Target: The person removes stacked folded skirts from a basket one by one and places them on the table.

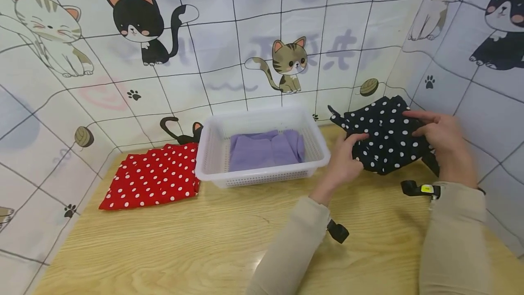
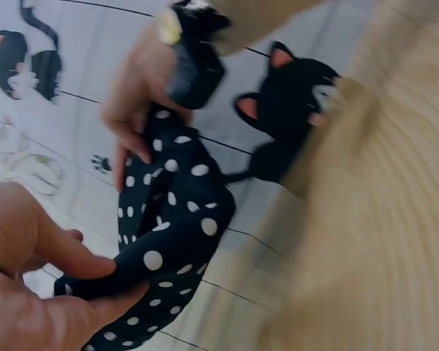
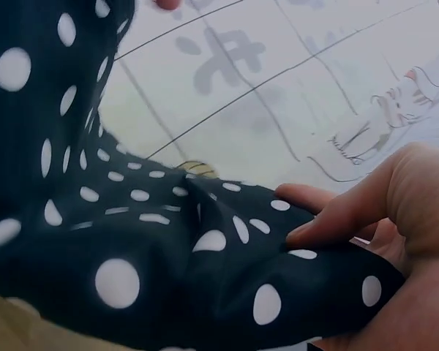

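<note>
A black cloth with white polka dots (image 1: 380, 133) is held up at the right of the head view, near the back corner. My left hand (image 1: 343, 160) pinches its left edge between thumb and fingers. At the opposite edge my right hand (image 1: 448, 142) grips the fabric, thumb on the near side. In the left wrist view the polka-dot cloth (image 2: 177, 212) hangs in folds between both hands. The right wrist view shows the cloth (image 3: 205, 252) slack and creased, with the right thumb and a finger on its upper border.
A white plastic basket (image 1: 262, 177) stands at the back middle, with a folded purple cloth (image 1: 266, 151) inside. Left of it lies a folded red polka-dot cloth (image 1: 153, 179). The wooden table (image 1: 184, 245) meets cat-printed walls (image 1: 229, 44) at the back and sides.
</note>
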{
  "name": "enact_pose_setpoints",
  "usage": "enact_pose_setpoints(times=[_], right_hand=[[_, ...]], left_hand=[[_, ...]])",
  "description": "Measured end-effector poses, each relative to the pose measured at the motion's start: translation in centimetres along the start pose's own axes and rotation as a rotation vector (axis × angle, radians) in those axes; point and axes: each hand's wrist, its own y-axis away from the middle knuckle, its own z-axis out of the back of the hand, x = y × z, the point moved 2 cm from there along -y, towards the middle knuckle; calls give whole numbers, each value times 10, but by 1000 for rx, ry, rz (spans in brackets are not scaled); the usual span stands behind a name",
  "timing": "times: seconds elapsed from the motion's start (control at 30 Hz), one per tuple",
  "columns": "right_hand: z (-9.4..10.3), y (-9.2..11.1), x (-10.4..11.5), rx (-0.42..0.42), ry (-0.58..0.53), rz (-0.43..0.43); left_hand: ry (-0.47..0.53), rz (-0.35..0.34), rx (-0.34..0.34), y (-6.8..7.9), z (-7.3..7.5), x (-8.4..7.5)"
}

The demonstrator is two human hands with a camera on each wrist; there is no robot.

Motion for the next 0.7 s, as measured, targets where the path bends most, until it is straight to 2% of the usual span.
enact_pose_setpoints(times=[0.17,0.33,0.4,0.57,0.7], right_hand=[[-14,-6,-11,60,119,-14],[-26,-14,-19,97,220,8],[-27,-17,-19,107,295,41],[-23,-20,-17,238,557,147],[-18,-16,-18,332,628,168]], left_hand=[[-114,136,23,3,-13,17],[-330,232,83,3,-20,26],[-373,260,112,4,-21,29],[-350,327,174,6,-20,42],[-336,366,241,8,-17,49]])
